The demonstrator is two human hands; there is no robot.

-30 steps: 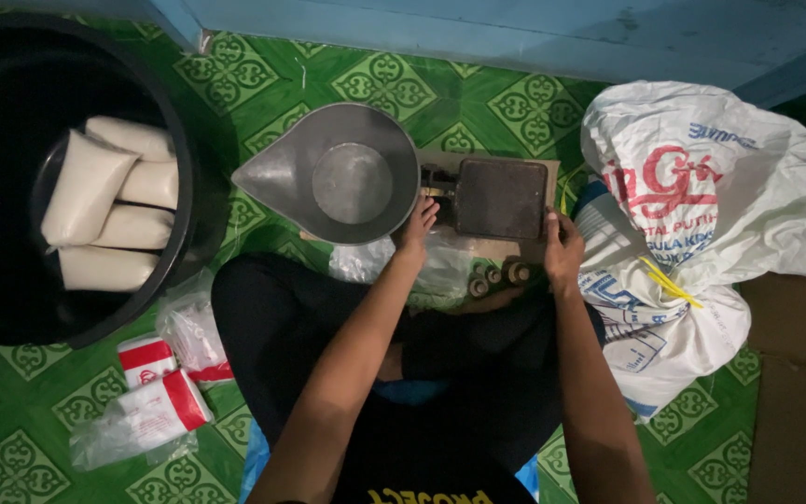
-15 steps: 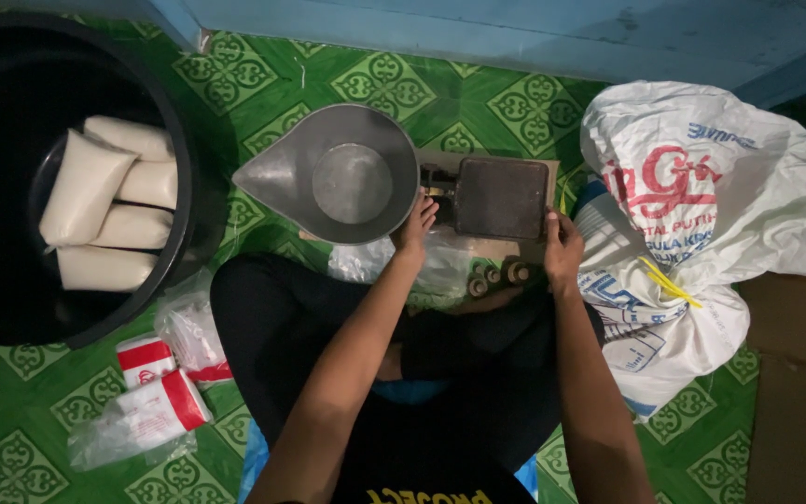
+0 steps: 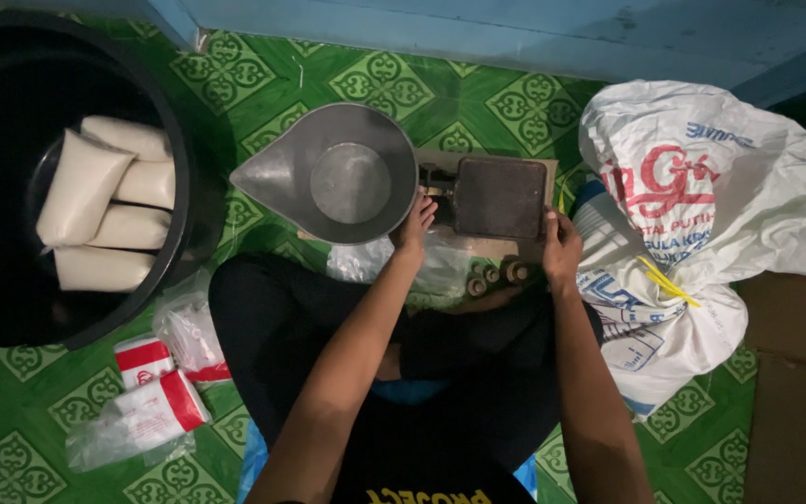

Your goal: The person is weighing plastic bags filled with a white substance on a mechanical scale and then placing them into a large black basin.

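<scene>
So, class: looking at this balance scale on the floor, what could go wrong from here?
1. The left hand touches the metal scoop pan, so it might tip.
2. The small brass weights lie loose beside the right hand; a nudge could scatter them.
3. The open white sack leans close and may spill.

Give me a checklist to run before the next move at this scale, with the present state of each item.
1. Left hand at the scale pan rim: ok, fingers touch the edge.
2. Right hand at the platform: ok, it rests at the right edge.
3. Pan empty: ok, bare metal shows.
4. Platform free of weights: ok, the small weights lie below it on the floor.
5. Sack open: cannot tell, its mouth is not visible.
6. Tub has room: ok, four filled bags inside, space left.
</scene>
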